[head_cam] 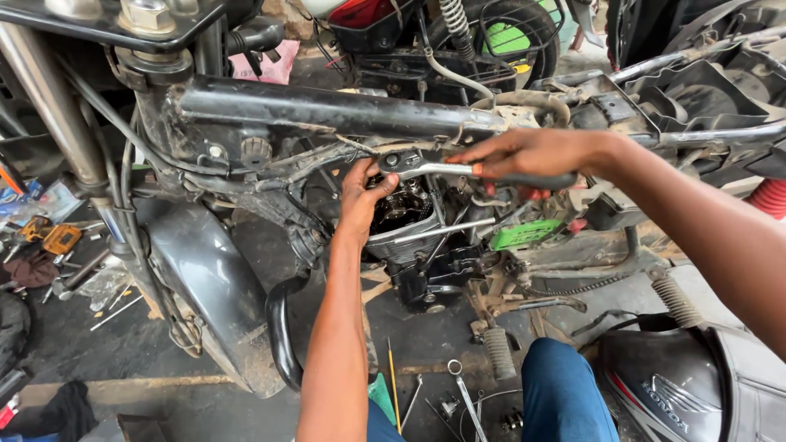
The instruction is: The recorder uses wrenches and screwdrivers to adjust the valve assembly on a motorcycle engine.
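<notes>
A stripped motorcycle stands before me, its black frame tube [327, 110] running across above the open engine [401, 217]. My right hand [524, 155] grips the dark handle of a ratchet wrench [442, 169], whose head sits at the top of the engine under the frame tube. My left hand [360, 196] reaches up beside the ratchet head, its fingers pressed against the engine top and steadying the socket end. The socket itself is hidden behind my fingers.
The black front mudguard [205, 286] hangs at left. Loose tools lie on the floor [65, 245] at left and spanners [467, 397] by my knee. A detached fuel tank [663, 385] rests at bottom right. Another motorcycle stands behind.
</notes>
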